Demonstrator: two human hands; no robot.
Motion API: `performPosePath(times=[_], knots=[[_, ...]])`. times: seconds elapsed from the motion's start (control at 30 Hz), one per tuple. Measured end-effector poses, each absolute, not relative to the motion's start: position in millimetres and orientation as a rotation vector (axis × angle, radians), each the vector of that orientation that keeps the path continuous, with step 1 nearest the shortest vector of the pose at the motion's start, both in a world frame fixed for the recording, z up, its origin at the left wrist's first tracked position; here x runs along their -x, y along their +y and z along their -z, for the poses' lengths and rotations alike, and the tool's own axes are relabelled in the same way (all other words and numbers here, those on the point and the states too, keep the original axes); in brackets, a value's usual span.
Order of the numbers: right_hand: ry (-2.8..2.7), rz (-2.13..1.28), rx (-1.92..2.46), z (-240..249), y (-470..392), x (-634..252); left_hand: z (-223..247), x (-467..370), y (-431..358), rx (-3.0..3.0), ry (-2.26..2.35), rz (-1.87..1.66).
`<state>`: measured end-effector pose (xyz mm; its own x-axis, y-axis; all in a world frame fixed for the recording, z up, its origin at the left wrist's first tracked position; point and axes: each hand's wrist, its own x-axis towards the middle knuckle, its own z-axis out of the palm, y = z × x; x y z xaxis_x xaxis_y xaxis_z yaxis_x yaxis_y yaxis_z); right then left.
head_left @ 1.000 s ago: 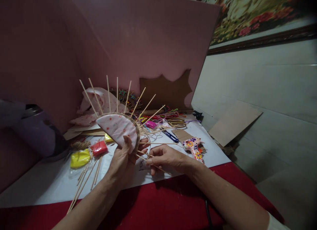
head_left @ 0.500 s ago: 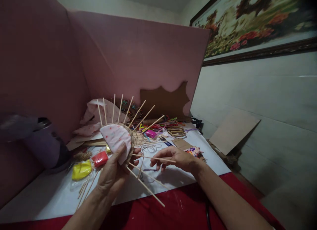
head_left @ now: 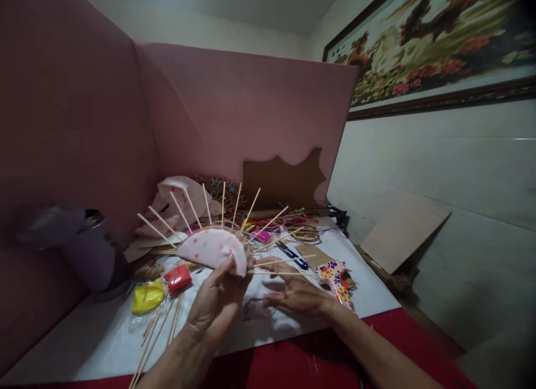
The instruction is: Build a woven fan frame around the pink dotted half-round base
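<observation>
My left hand (head_left: 220,299) is closed on the right end of a half-circle piece (head_left: 209,249) covered in white fabric with reddish dots, thumb on its front face. Thin wooden sticks (head_left: 224,205) fan out from twine-like wrapping along its curved edge, up and to both sides. To its right, my right hand (head_left: 297,294) has its fingers apart, just below and behind the rightmost sticks. Whether its fingertips touch a stick or a strand, I cannot make out. Dark-blue-handled pliers (head_left: 293,256) and a flower-patterned tool shaped like a glue gun (head_left: 335,280) lie beyond that hand.
Yellow (head_left: 148,297) and red (head_left: 178,277) packets and loose sticks (head_left: 153,333) lie on the left of the white tabletop (head_left: 96,333). Crumpled dotted fabric (head_left: 167,202), colourful cords (head_left: 295,219) and a pink packet (head_left: 262,235) are behind. Cut brown cardboard (head_left: 285,182) leans against the pink panel.
The half-circle has turned clockwise, its straight edge now nearer level, and moved right with my left hand. My right hand's fingers have spread, and the view has shifted slightly.
</observation>
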<state>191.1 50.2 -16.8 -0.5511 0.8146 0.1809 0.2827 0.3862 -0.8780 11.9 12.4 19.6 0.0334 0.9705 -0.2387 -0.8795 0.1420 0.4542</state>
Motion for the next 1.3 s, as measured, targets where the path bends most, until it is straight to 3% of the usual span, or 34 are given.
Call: performPosePath(times=[0.13, 0.37, 0.5, 0.73, 0.93, 1.1, 1.3], knots=[[-1.843, -1.077, 0.733, 13, 40, -176, -12, -34, 7, -0.336, 0.61, -1.371], [-1.111, -1.445, 0.696, 6, 40, -169, 3, -55, 12, -0.764, 0.871, -1.163], [-0.869, -1.371, 0.741, -2, 52, -185, 5, -38, 19, -0.758, 1.035, -1.325], [-0.84, -1.433, 0.678, 1, 57, -188, 0, -24, 10, -0.696, 0.928, -1.384], [-0.642, -1.52, 0.66, -2, 58, -196, 4, -19, 13, -1.006, 0.898, -1.146], [-0.803, -1.695, 0.693, -4, 55, -206, 0, -8, 22, -0.877, 0.885, -1.457], [-1.038, -1.918, 0.762, 9, 44, -195, -8, -8, 15, -0.744, 0.653, -1.275]])
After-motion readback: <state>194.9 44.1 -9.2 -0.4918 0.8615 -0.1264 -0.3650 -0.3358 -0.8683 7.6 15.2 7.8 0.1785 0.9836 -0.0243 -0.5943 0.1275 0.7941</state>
